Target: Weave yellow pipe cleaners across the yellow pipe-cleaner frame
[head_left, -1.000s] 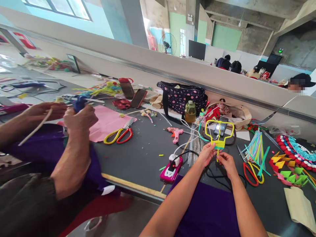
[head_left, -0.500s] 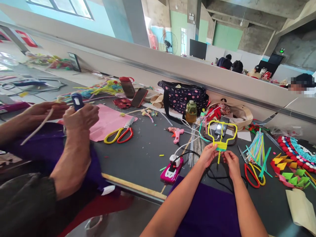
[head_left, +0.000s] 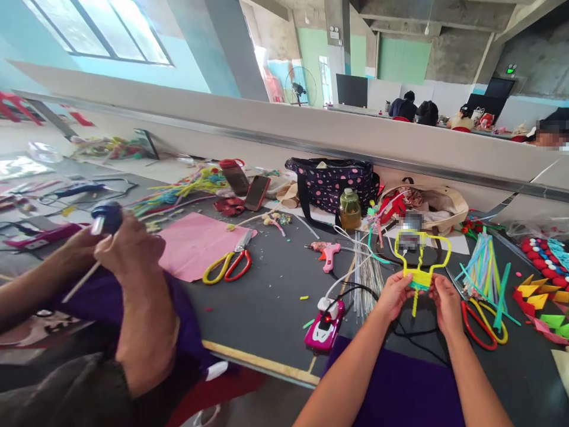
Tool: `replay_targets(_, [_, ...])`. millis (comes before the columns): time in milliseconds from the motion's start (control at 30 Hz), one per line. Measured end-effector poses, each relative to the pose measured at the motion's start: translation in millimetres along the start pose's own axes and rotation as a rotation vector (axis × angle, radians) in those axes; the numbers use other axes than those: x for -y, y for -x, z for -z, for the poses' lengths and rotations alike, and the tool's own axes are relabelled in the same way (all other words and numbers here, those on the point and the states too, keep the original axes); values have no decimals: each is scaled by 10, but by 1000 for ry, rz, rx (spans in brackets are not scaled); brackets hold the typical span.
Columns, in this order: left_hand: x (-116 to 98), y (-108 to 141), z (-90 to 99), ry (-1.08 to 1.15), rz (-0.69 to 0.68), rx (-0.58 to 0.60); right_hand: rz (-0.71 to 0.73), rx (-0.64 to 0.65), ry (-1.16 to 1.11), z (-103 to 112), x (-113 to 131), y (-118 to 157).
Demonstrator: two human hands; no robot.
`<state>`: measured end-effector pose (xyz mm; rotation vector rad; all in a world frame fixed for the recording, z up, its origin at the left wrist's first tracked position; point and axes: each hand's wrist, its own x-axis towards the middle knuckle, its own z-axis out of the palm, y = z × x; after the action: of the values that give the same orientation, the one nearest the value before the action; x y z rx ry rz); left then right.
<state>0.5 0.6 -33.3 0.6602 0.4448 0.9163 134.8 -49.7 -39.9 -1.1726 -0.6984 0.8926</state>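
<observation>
Since half a second ago, the right hand (head_left: 447, 302) has gone from just beside the twisted stem (head_left: 415, 305) to the right end of the yellow frame's (head_left: 421, 279) band, and the co-worker's blue tool (head_left: 106, 218) has tipped over leftward.

Head view, with the yellow frame as the clock's centre: the left hand (head_left: 395, 295) pinches the band's left end between thumb and fingers, at eight o'clock; the right hand's fingers are drawn together on its right end, at four. The frame is held over the dark tabletop (head_left: 262, 314), loops at twelve, stem pointing to six. Behind the loops is a pixelated patch, perhaps over a phone.

Room is tightest at three to four, where red-and-yellow scissors (head_left: 486, 320) lie near the right hand, beside a bundle of pastel strips (head_left: 484, 267). Thin rods (head_left: 367, 279) lie at nine, the pink glue gun (head_left: 328, 254) between nine and ten. At eight, a magenta power strip (head_left: 322, 335) lies near the wood-trimmed table edge (head_left: 267, 359), its cables running toward the left hand. Past it, towards nine, a broad stretch of tabletop bears only small scraps.
</observation>
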Motion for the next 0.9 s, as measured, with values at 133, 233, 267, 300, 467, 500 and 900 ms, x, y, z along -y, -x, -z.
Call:
replay_targets(133, [67, 55, -81, 24, 85, -11, -18, -2, -14, 34, -31, 28])
replay_targets(233, [94, 82, -123, 30, 95, -39, -21, -35, 23, 64, -68, 32])
replay_targets(267, [99, 87, -131, 27, 102, -54, -27, -39, 38, 72, -80, 33])
replay_targets(300, [103, 91, -138, 20, 116, -65, -36, -35, 53, 78, -92, 35])
replay_targets(467, [127, 80, -154, -22, 132, -183, -69, 31, 83, 48, -110, 62])
replay_targets(500, [131, 74, -153, -23, 145, -199, -71, 35, 81, 33, -108, 66])
replay_targets(900, [-65, -87, -264, 19, 129, -419, -36, -168, 236, -57, 47, 61])
